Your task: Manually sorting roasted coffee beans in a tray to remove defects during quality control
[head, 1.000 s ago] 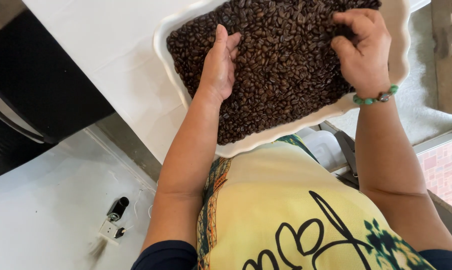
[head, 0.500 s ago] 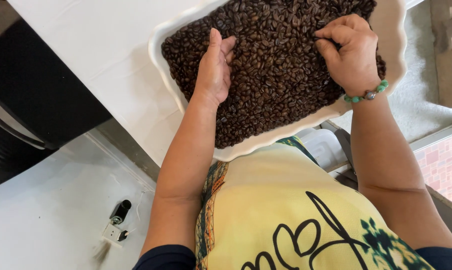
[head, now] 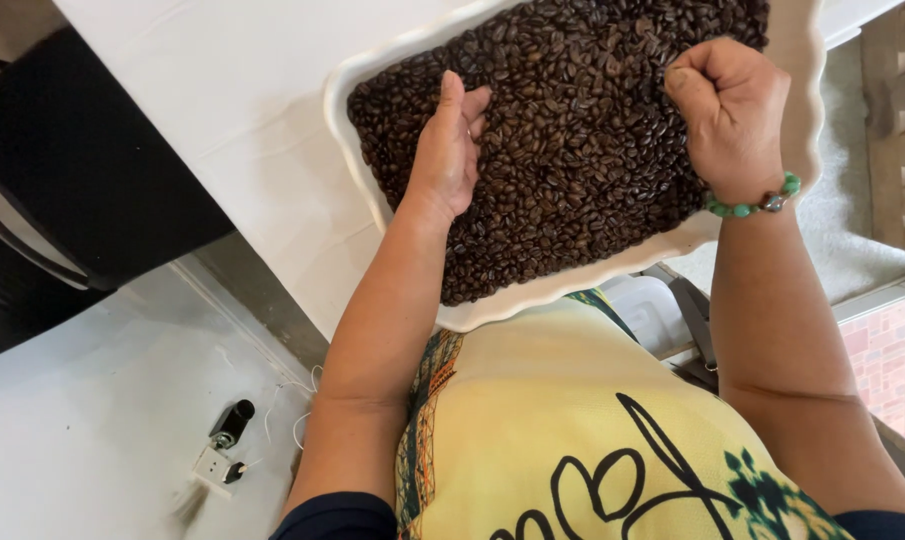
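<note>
A white scalloped tray [head: 352, 130] full of dark roasted coffee beans [head: 572, 160] sits on a white table. My left hand [head: 450, 150] rests edge-on in the beans at the tray's left side, fingers curled loosely, thumb up. Over the beans at the right, my right hand [head: 727, 110] is curled into a fist; whether beans are inside it is hidden. A green bead bracelet [head: 757, 203] circles the right wrist.
The white table [head: 222, 110] runs up and left of the tray. A black object [head: 62, 200] stands at the left. Below lies a pale floor with a small plug and cord [head: 222, 445]. Wooden slats [head: 902, 120] show at the right edge.
My right hand has closed from spread fingers into a fist over the beans. My left hand's fingers have curled inward a little. The view has drifted slightly.
</note>
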